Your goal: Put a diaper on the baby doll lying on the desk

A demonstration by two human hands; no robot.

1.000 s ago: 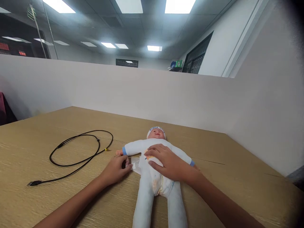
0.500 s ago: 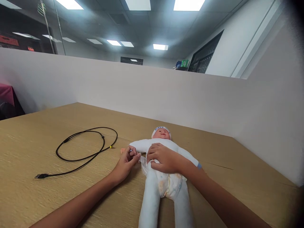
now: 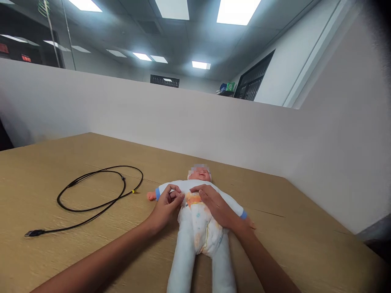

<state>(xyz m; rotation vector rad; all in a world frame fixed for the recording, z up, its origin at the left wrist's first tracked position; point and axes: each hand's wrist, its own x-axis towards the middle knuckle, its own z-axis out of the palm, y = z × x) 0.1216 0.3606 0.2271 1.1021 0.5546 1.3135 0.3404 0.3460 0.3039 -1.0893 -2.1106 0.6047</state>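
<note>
A baby doll (image 3: 181, 256) in a white suit with blue cuffs lies on its back, head away from me. Round its hips is a white diaper (image 3: 200, 230) with orange patches at the front waist. My left hand (image 3: 167, 205) pinches the diaper's side tab at the left of the waist; the fingers mostly cover the tab. Across the right part of the diaper's front lies my right hand (image 3: 216, 205), palm down, its fingers stretched out and touching the doll's belly. The doll's right-hand waist side is hidden under that hand.
A black USB cable (image 3: 106, 206) lies in loops to the left of the doll on the wooden table (image 3: 91, 154). Behind the table runs a low white wall (image 3: 152, 118), which continues along the right side.
My left hand has brought the diaper's side tab from out at the left in over the front waist. My right hand has slid right, uncovering the orange waist patch. The view has shifted slightly.
</note>
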